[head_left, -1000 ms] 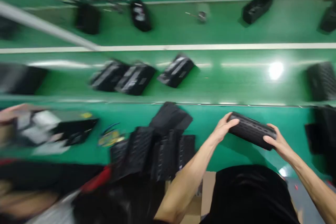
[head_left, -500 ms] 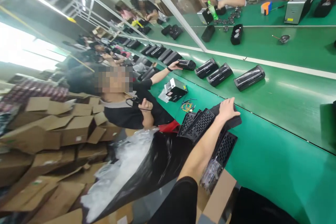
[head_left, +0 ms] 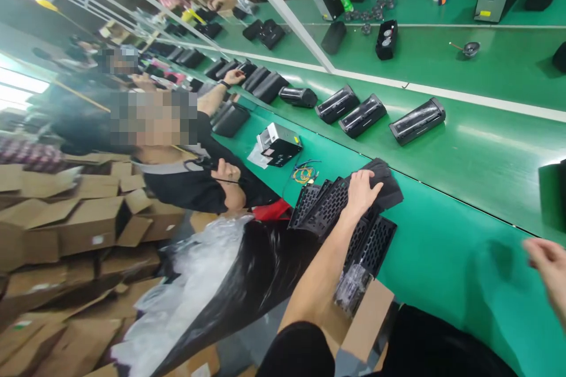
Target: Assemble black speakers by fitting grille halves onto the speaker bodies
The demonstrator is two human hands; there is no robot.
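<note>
My left hand [head_left: 363, 193] lies on a pile of black sheets, thumb spread from the fingers. Under and beyond it is a dark, soft-looking black sheet [head_left: 387, 185]. Black perforated grille panels [head_left: 326, 207] overlap on its left, and another grille panel [head_left: 379, 245] lies closer to me. Whether the fingertips grip an edge is hidden. My right hand [head_left: 548, 268] shows at the right edge, above the green table, slightly blurred. Its thumb and fingers are drawn together, with nothing visible between them.
Several black speaker housings [head_left: 418, 121] stand in a row on the green bench [head_left: 486, 147]. A metal-and-black box [head_left: 280, 144] and coiled yellow wires [head_left: 304, 174] are beyond the panels. A co-worker [head_left: 190, 182] sits at left. Cardboard boxes [head_left: 92, 227] and a plastic bag [head_left: 212, 283] fill the left side.
My left hand has shifted slightly left, and the black sheet now shows more fully beside it. My right hand has come into view. The co-worker's far hand has left a speaker housing.
</note>
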